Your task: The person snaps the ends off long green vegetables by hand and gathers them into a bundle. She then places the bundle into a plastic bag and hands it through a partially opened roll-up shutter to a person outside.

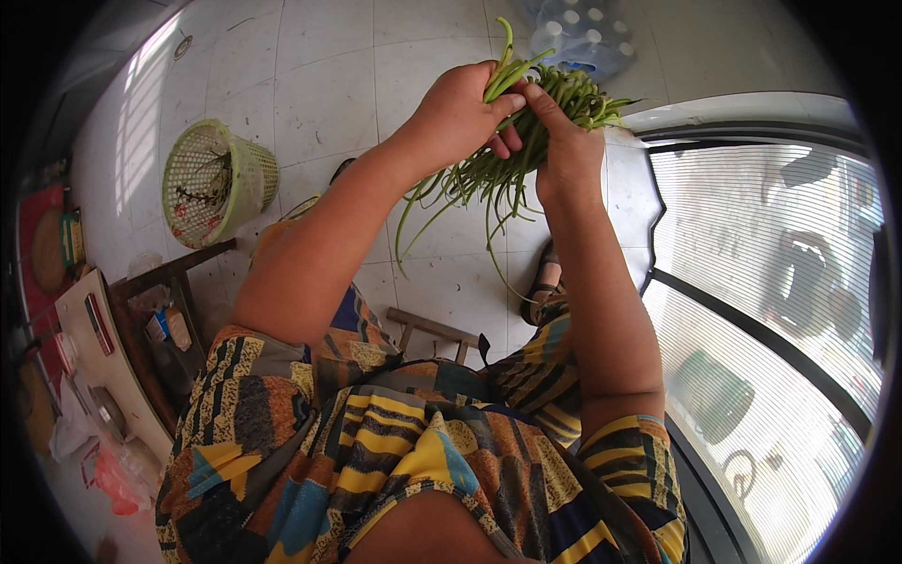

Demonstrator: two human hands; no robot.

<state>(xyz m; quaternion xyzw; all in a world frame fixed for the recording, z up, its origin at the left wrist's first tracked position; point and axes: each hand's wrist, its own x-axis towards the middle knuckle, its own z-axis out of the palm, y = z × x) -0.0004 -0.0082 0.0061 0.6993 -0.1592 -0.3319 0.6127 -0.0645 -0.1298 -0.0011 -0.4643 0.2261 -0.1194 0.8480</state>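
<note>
My left hand [458,106] grips a few thick green stems whose ends stick up past the fingers. Close beside it, my right hand [574,141] is wrapped around a large bunch of long green vegetable stems [525,155], its thumb at the top near my left fingertips. The bunch's thicker ends point away from me to the upper right. Its thin tails hang loose towards my knees, one long strand dangling near my sandalled foot [542,285]. Part of my right hand's grip is hidden behind the stems.
A pale green plastic basket [264,173] with plant scraps stands on the tiled floor to the left. A low table [134,352] holds bags and small items. Wrapped bottles [585,39] stand ahead. A glazed door with blinds [761,282] is at right; a wooden stool [437,328] shows below.
</note>
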